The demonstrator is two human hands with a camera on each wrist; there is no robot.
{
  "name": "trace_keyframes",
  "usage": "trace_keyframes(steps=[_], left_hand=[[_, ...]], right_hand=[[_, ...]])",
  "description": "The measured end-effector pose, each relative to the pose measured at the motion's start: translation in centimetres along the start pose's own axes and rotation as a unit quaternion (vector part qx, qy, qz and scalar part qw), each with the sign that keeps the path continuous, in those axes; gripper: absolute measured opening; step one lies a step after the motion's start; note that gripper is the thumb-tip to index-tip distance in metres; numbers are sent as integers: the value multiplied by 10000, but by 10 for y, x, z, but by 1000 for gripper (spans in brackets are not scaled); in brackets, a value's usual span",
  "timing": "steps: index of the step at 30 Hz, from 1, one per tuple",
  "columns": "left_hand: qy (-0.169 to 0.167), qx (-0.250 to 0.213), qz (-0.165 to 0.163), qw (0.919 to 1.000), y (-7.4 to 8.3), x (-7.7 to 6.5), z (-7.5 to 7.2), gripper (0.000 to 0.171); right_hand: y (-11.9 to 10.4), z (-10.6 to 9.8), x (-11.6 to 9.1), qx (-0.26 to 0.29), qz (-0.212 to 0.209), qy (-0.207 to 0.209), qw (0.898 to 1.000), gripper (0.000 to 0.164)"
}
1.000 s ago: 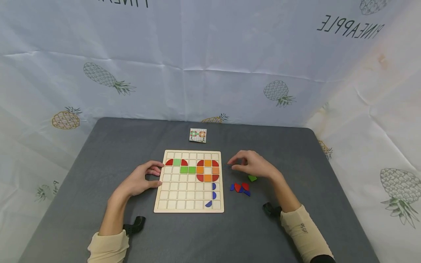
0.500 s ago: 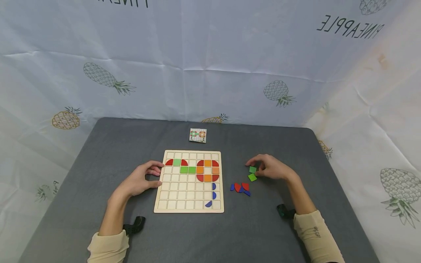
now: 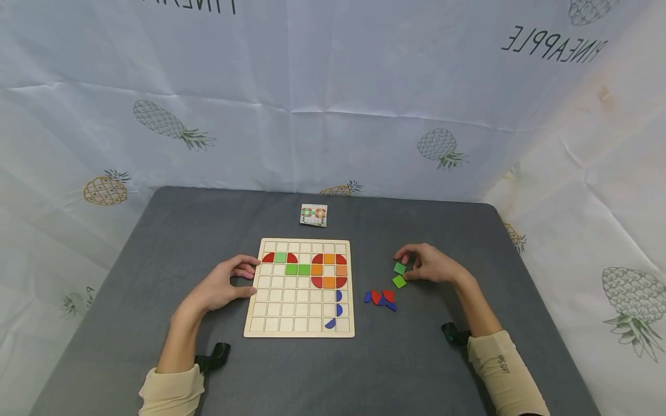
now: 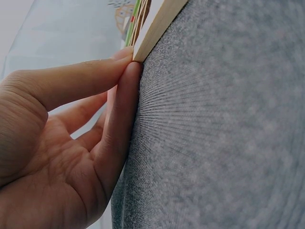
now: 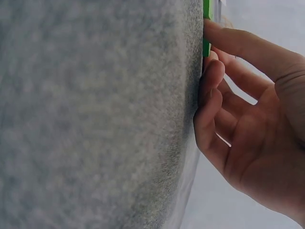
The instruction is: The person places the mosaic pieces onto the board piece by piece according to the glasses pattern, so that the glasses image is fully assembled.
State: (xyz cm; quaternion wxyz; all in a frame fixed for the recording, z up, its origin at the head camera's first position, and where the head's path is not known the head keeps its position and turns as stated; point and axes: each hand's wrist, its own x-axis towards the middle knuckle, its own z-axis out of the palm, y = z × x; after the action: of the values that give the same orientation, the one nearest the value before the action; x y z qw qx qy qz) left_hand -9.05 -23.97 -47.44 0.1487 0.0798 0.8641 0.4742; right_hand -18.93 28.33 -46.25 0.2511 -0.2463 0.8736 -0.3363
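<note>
A wooden grid board (image 3: 291,300) lies on the grey table, holding red, green and orange pieces in its upper rows and blue rounded pieces at lower right. At its left edge rests my left hand (image 3: 224,283), thumb and index finger apart along the rim; in the left wrist view the thumb (image 4: 86,78) meets the pale edge. Right of the board, my right hand (image 3: 432,264) pinches a green square tile (image 3: 399,268) flat on the table. Another green square tile (image 3: 399,281) lies just below, by the thumb. The right wrist view shows the green tile (image 5: 206,46) edge-on between thumb and fingers.
Loose red pieces (image 3: 388,295) and blue pieces (image 3: 391,307) lie between the board and my right hand. A small pattern card (image 3: 314,215) lies behind the board. The table (image 3: 208,214) ends at a pineapple-printed cloth (image 3: 312,144).
My right hand has moved right and down from beside the board to the green tiles, its index finger drawing closer to the upper tile, which has turned slightly. My left hand stays at the board.
</note>
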Motion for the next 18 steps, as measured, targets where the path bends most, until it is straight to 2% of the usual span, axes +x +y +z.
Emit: trace_keyframes(steps=[10,18], left_hand=[[-2,-22,-11,10000,2,0,0,60],[11,-7,-26,10000,1,-1,0,59]], right_hand=[[1,-2,0,-117,-98,41,9999,32],[1,-2,0,64,-251,254,9993,33]])
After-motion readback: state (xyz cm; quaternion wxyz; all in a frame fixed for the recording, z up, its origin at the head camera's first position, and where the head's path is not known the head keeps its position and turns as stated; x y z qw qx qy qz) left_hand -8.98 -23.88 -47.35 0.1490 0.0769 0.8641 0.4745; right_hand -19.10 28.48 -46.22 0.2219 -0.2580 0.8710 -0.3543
